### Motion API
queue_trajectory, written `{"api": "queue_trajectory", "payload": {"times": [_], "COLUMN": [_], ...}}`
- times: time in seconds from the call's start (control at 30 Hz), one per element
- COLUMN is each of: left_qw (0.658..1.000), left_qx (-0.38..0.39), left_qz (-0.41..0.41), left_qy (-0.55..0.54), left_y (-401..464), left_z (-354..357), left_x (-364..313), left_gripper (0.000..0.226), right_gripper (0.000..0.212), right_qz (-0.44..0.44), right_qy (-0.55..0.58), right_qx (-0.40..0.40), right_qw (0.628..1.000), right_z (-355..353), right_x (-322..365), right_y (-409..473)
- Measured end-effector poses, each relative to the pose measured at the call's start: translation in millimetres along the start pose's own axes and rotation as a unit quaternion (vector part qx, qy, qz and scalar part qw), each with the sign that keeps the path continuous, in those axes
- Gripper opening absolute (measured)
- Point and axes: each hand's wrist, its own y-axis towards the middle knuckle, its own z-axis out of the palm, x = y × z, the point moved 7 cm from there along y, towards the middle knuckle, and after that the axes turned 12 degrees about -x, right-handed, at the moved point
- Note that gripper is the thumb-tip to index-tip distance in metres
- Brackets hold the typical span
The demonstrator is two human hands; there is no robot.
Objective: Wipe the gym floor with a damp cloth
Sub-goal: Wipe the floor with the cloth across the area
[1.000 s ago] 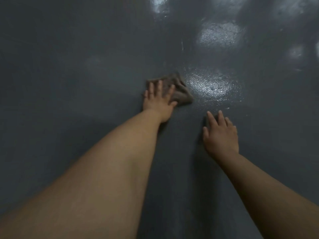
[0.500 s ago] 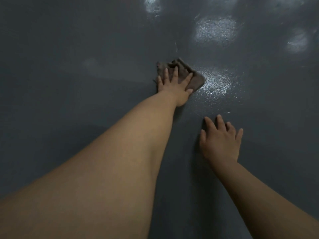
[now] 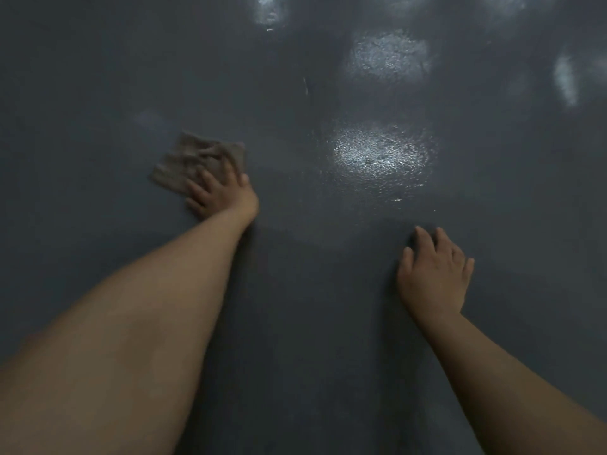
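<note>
The left hand (image 3: 220,195) presses the crumpled cloth (image 3: 197,165) flat on the floor (image 3: 98,93), fingers spread, left of the bright reflection (image 3: 381,156). The right hand (image 3: 433,274), fingers relaxed, leans on the floor nearer the person than the reflection. Good wiping needs even pressure and overlapping strokes.

The room is dim, and the dark grey floor (image 3: 295,323) swallows most of the light. Bright speckled glare (image 3: 377,156) sits on a wet-looking patch ahead, with softer reflections (image 3: 389,55) farther off, blurred and washed out. Soft shadows hug both forearms. The cloth (image 3: 193,162) and left hand (image 3: 220,195) look slightly smeared. The edges darken, and the near forearms bulge with wide-angle stretch.
</note>
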Motion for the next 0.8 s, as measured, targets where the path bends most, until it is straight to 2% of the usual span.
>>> {"api": "queue_trajectory", "payload": {"times": [0.1,0.17,0.23,0.3,0.37,0.47,0.57,0.63,0.7,0.77,0.8], "left_qw": [0.982,0.945,0.893,0.851,0.845,0.859,0.901,0.949,0.987,0.994,0.994], "left_qx": [0.033,0.056,0.101,0.138,0.136,0.099,0.086,0.078,0.064,0.065,0.071], "left_qz": [0.184,0.32,0.436,0.503,0.514,0.496,0.407,0.277,0.106,-0.024,-0.045], "left_qy": [0.026,0.033,0.047,0.059,0.058,0.082,0.121,0.128,0.103,0.082,0.074], "left_y": [-70.2,-128.5,-187.3,-222.7,-222.9,-196.9,-163.2,-140.3,-128.8,-136.8,-145.4], "left_z": [17.2,26.3,33.5,37.0,33.8,26.0,13.8,2.0,-8.8,-10.9,-9.3], "left_x": [-69.6,-108.0,-122.5,-113.0,-87.9,-30.1,57.9,133.3,208.8,253.6,256.3], "left_gripper": [0.057,0.059,0.059,0.061,0.059,0.057,0.059,0.06,0.061,0.061,0.061], "right_gripper": [0.046,0.044,0.044,0.046,0.043,0.051,0.054,0.051,0.048,0.052,0.055], "right_qz": [0.019,0.027,0.023,0.02,0.006,-0.045,-0.128,-0.206,-0.263,-0.287,-0.289], "right_qy": [0.01,0.031,0.062,0.084,0.092,0.087,0.07,0.033,0.005,-0.034,-0.042], "right_qx": [-0.012,-0.037,-0.079,-0.094,-0.081,-0.056,0.01,0.059,0.09,0.156,0.171], "right_qw": [1.0,0.998,0.995,0.992,0.992,0.994,0.989,0.976,0.96,0.944,0.941], "right_z": [-0.3,-1.1,-5.7,-9.3,-6.4,1.5,15.5,28.5,36.7,47.4,51.6], "right_x": [-9.6,-10.4,-7.4,-3.5,3.1,20.9,47.3,63.0,75.0,77.5,76.2], "right_y": [-11.7,-19.5,-25.7,-31.8,-40.4,-63.1,-98.0,-125.4,-152.3,-173.7,-179.4]}}
